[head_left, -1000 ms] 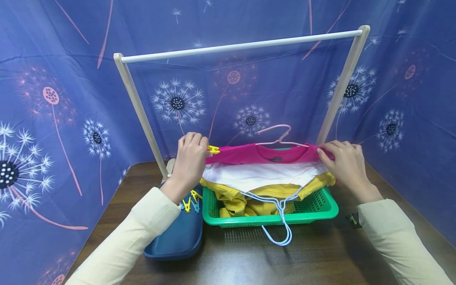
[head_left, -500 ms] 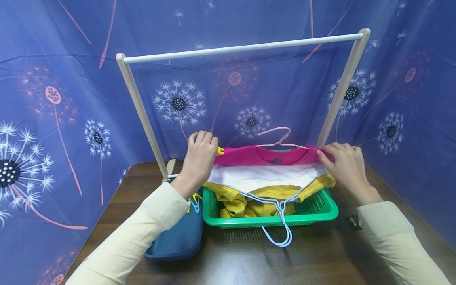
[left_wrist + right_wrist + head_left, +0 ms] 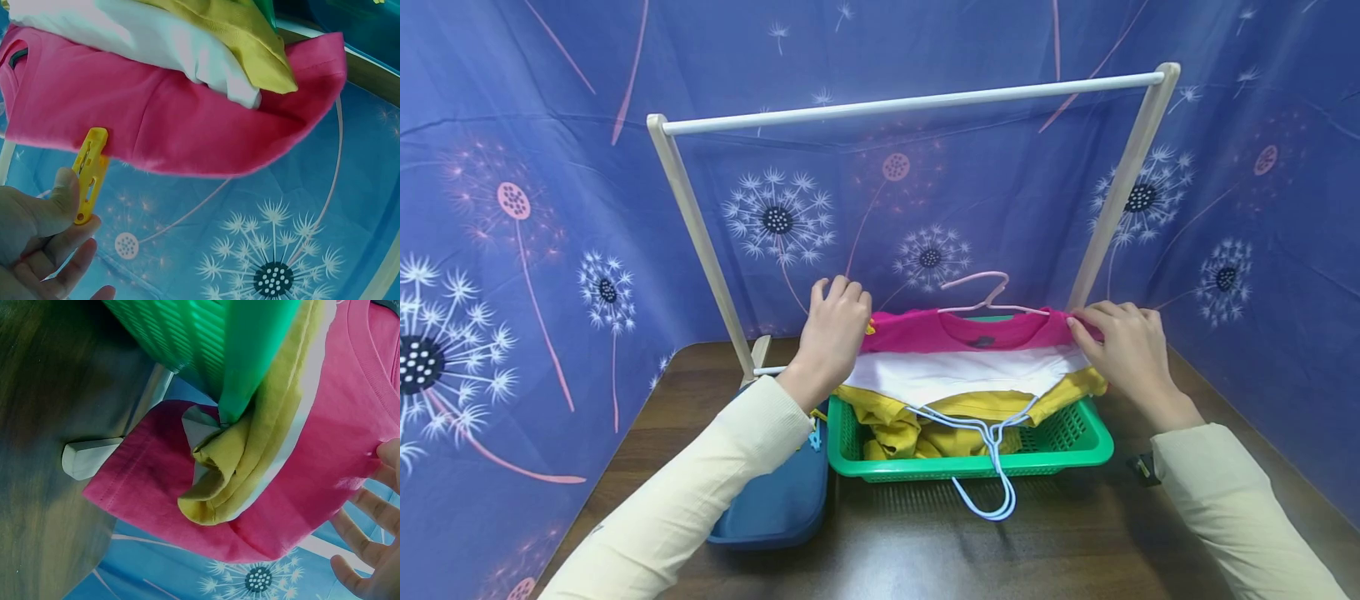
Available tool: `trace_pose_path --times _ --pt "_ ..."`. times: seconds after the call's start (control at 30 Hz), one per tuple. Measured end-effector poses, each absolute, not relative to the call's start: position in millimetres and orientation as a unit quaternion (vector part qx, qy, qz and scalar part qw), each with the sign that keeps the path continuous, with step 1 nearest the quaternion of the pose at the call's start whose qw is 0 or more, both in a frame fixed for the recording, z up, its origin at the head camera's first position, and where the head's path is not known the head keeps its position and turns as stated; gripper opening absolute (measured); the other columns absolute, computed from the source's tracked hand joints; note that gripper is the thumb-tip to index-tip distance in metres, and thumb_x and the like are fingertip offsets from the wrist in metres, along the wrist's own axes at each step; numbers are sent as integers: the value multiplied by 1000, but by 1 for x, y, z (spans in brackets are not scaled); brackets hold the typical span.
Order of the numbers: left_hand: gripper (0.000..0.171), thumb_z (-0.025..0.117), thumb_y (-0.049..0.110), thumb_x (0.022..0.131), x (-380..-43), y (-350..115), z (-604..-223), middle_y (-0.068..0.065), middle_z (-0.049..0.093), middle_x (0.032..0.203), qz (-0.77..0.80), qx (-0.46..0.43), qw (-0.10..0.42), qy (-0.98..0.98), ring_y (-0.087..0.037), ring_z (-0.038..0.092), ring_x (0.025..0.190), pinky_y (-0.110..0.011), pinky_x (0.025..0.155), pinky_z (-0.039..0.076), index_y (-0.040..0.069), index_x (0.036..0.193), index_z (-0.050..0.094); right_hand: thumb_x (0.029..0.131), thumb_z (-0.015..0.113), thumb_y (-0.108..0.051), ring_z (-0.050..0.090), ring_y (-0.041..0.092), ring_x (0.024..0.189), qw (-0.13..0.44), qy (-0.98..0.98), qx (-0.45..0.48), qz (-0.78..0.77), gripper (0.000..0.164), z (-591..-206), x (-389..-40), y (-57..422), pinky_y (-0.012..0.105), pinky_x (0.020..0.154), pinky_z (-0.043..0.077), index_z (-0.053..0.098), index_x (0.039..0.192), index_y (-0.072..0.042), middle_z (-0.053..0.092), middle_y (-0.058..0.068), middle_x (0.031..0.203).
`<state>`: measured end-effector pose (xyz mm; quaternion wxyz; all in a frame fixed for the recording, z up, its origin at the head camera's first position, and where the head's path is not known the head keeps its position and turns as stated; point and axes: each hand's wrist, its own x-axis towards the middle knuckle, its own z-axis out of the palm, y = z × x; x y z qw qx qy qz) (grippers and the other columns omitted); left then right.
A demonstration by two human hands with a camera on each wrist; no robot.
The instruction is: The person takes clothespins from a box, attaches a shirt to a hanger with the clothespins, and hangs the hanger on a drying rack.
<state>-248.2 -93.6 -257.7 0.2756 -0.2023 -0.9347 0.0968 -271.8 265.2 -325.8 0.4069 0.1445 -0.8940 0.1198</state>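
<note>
In the head view, a pink shirt on a pink hanger lies across the top of the clothes. My left hand pinches a yellow clothespin between thumb and fingers. The clothespin's front end overlaps the shirt's shoulder edge in the left wrist view. At the opposite shoulder, my right hand pinches the pink cloth, thumb on the near side. Beneath it lie a white garment and a yellow one on a green basket.
Two light-blue hangers hang hook-forward over the basket's front rim. A dark blue tray with clothespins, partly hidden by my left sleeve, stands left of the basket. Behind rises a wooden rack with a white bar. A small dark object lies near my right sleeve.
My left hand has moved right with the clothespin, along to the pink shirt's shoulder. My right hand has stayed nearly still on the other shoulder.
</note>
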Motion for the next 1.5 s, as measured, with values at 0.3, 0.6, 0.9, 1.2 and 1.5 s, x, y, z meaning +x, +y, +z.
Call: trace_pose_path --times 0.3,0.6,0.9,1.2,1.5 --pt "16 59 -4 80 -252 -91 -263 -5 57 94 111 -180 278 -937 -25 48 105 -47 101 32 8 90 61 79 66 -20 56 36 80 408 -893 145 119 21 -326 -272 265 48 69 32 70 94 -5 67 17 88" --pt "22 59 -3 79 -252 -95 -266 -8 54 100 132 -171 284 -934 -28 47 107 -48 100 33 6 99 59 80 67 -18 55 39 86 393 -898 137 144 22 -326 -272 271 51 73 32 67 96 -2 66 20 94" --pt "22 59 1 81 -254 -103 -268 -9 56 101 110 -190 301 -928 -29 48 106 -44 100 33 7 102 58 79 65 -10 53 43 86 379 -907 105 151 18 -333 -276 290 55 72 33 65 93 0 63 23 95" --pt "30 67 29 82 -256 -108 -269 -9 60 98 79 -182 318 -927 -29 52 101 -42 96 37 8 100 56 80 67 -13 55 43 83 387 -907 92 142 15 -335 -280 294 53 69 33 66 89 -2 65 22 93" --pt "34 66 34 82 -253 -123 -275 -11 62 95 80 -165 319 -930 -31 54 95 -43 91 41 6 98 57 78 69 -13 56 43 82 397 -902 89 142 19 -334 -281 294 53 69 33 66 91 1 65 23 92"
